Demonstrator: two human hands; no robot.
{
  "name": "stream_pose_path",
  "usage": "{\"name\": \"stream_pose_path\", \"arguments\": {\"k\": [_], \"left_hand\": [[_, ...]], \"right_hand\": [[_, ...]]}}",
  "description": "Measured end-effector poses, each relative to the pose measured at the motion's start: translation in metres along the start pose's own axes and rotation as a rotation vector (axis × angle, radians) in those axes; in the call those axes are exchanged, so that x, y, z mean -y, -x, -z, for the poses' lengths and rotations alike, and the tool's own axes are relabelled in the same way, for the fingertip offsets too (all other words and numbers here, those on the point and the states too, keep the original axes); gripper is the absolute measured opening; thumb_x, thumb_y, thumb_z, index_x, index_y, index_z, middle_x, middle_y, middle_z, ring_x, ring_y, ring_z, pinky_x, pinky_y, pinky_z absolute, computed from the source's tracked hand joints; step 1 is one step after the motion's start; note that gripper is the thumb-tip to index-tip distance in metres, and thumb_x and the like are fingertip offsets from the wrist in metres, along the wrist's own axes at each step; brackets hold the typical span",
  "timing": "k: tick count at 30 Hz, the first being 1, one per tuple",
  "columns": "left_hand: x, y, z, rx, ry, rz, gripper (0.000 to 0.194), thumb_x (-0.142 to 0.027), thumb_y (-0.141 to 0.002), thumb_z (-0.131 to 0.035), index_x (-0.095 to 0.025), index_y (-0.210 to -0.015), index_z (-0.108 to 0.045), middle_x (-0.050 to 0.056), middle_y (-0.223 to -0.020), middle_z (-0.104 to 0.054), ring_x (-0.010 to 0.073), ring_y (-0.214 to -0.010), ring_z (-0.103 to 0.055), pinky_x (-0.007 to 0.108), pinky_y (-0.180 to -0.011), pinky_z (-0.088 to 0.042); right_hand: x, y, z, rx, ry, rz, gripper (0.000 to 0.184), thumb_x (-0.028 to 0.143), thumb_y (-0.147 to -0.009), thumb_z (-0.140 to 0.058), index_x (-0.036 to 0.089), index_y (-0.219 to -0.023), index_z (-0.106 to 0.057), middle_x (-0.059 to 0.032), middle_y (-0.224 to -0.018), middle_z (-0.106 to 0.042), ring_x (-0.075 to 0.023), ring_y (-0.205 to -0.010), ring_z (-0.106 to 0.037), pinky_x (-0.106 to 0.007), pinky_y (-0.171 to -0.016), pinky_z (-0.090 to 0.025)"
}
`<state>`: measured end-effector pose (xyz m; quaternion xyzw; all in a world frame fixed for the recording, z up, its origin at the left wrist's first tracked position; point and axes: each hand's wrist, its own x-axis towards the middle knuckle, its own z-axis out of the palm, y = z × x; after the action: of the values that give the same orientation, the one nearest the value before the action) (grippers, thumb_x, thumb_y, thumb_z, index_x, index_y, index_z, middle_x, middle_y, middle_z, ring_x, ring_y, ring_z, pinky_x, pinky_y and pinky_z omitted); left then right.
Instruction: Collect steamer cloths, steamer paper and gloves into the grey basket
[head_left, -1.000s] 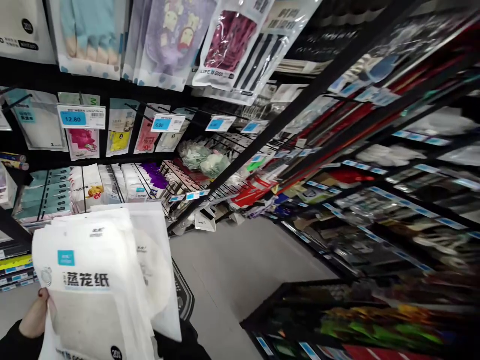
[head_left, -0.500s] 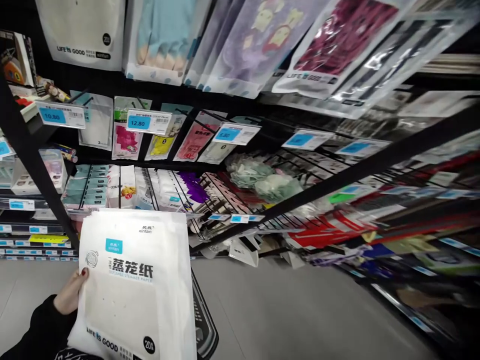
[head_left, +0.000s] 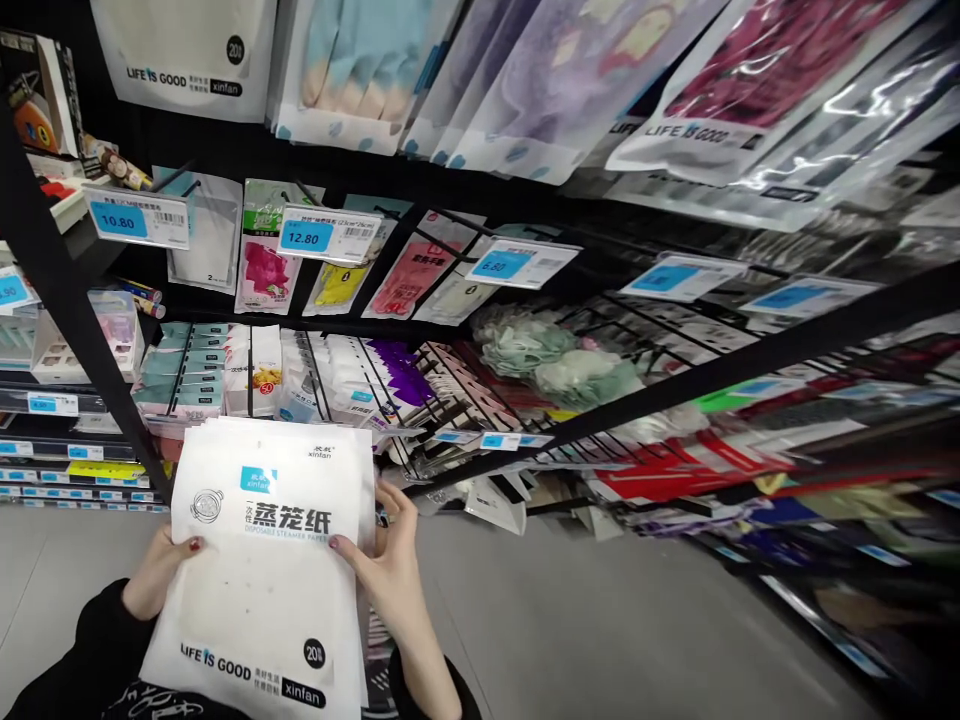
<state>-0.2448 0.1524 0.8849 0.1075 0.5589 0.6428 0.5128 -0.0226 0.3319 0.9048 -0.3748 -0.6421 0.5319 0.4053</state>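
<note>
I hold a stack of flat white packets of disposable steamer paper (head_left: 262,590), printed "LIFE IS GOOD" and "xinfan", low at the left. My left hand (head_left: 161,570) grips the stack's left edge, thumb on the front. My right hand (head_left: 390,570) grips its right edge, thumb on the front and fingers behind. A matching white packet (head_left: 187,50) hangs on the top row of the rack, upper left.
Black display racks (head_left: 675,390) fill the view, hung with gloves, sponges and packets. Blue price tags reading 10.80 (head_left: 139,217), 12.80 (head_left: 322,235) and 6.80 (head_left: 517,265) stick out on hooks. Grey floor (head_left: 600,630) runs along the aisle to the right.
My right hand has come into view and taken the stack's right edge. The view has swung left and closer to the rack, and the packets now sit squared together.
</note>
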Motion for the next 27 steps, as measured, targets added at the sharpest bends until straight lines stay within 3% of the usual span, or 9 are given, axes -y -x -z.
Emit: {"name": "stream_pose_path", "arguments": {"k": [4, 7, 10, 13, 19, 24, 27], "left_hand": [[-0.003, -0.006, -0.009, -0.030, -0.079, 0.009, 0.030, -0.032, -0.057, -0.081, -0.016, -0.082, -0.076, 0.011, -0.084, -0.076, 0.0323, -0.080, -0.069, 0.040, -0.073, -0.052], [-0.004, -0.009, -0.011, -0.052, -0.105, 0.031, 0.030, -0.036, -0.057, -0.081, -0.015, -0.078, -0.075, 0.011, -0.080, -0.076, 0.0306, -0.074, -0.069, 0.038, -0.069, -0.052], [-0.004, -0.011, -0.009, -0.055, -0.055, 0.068, 0.031, -0.042, -0.063, -0.076, -0.015, -0.078, -0.074, 0.011, -0.078, -0.076, 0.0279, -0.069, -0.069, 0.036, -0.063, -0.052], [-0.006, -0.011, -0.009, -0.002, -0.047, 0.076, 0.024, -0.037, -0.064, -0.077, -0.015, -0.074, -0.074, 0.011, -0.078, -0.076, 0.0265, -0.068, -0.069, 0.034, -0.063, -0.051], [-0.011, -0.009, -0.019, -0.004, -0.155, 0.000, 0.028, -0.029, -0.054, -0.083, -0.015, -0.077, -0.075, 0.011, -0.079, -0.076, 0.0302, -0.074, -0.069, 0.038, -0.070, -0.052], [-0.008, -0.008, -0.016, -0.053, -0.147, -0.018, 0.040, -0.053, -0.058, -0.075, -0.014, -0.066, -0.072, 0.012, -0.071, -0.075, 0.0306, -0.067, -0.068, 0.038, -0.063, -0.051], [-0.007, -0.008, -0.014, -0.108, -0.118, -0.028, 0.042, -0.055, -0.050, -0.078, -0.016, -0.064, -0.070, 0.011, -0.071, -0.075, 0.0323, -0.073, -0.068, 0.039, -0.068, -0.052]], "right_hand": [[-0.004, 0.012, 0.000, -0.114, 0.188, -0.059, 0.035, 0.043, -0.064, -0.071, 0.020, -0.083, -0.052, -0.0058, -0.092, -0.055, -0.0199, -0.078, -0.054, -0.029, -0.063, -0.044], [-0.005, 0.011, 0.002, -0.159, 0.209, -0.037, 0.030, 0.043, -0.067, -0.068, 0.019, -0.067, -0.050, -0.0031, -0.078, -0.053, -0.0171, -0.070, -0.051, -0.026, -0.058, -0.040], [-0.003, 0.011, 0.003, -0.176, 0.182, -0.060, 0.029, 0.044, -0.071, -0.065, 0.019, -0.064, -0.051, -0.0004, -0.067, -0.051, -0.0129, -0.055, -0.043, -0.024, -0.050, -0.035], [-0.001, 0.014, 0.005, -0.199, 0.155, -0.098, 0.028, 0.043, -0.074, -0.062, 0.019, -0.065, -0.053, 0.0014, -0.062, -0.049, -0.0105, -0.048, -0.035, -0.023, -0.046, -0.030], [0.002, 0.018, 0.001, -0.175, 0.090, -0.067, 0.027, 0.042, -0.072, -0.065, 0.018, -0.065, -0.053, -0.0040, -0.078, -0.057, -0.0162, -0.068, -0.051, -0.024, -0.056, -0.040], [0.003, 0.026, -0.006, -0.304, 0.028, -0.087, 0.029, 0.043, -0.075, -0.062, 0.016, -0.066, -0.056, -0.0046, -0.076, -0.058, -0.0139, -0.062, -0.048, -0.023, -0.053, -0.037], [0.001, 0.031, -0.001, -0.389, -0.031, -0.109, 0.031, 0.046, -0.074, -0.064, 0.017, -0.066, -0.055, -0.0034, -0.068, -0.058, -0.0135, -0.058, -0.048, -0.023, -0.050, -0.037]]}}
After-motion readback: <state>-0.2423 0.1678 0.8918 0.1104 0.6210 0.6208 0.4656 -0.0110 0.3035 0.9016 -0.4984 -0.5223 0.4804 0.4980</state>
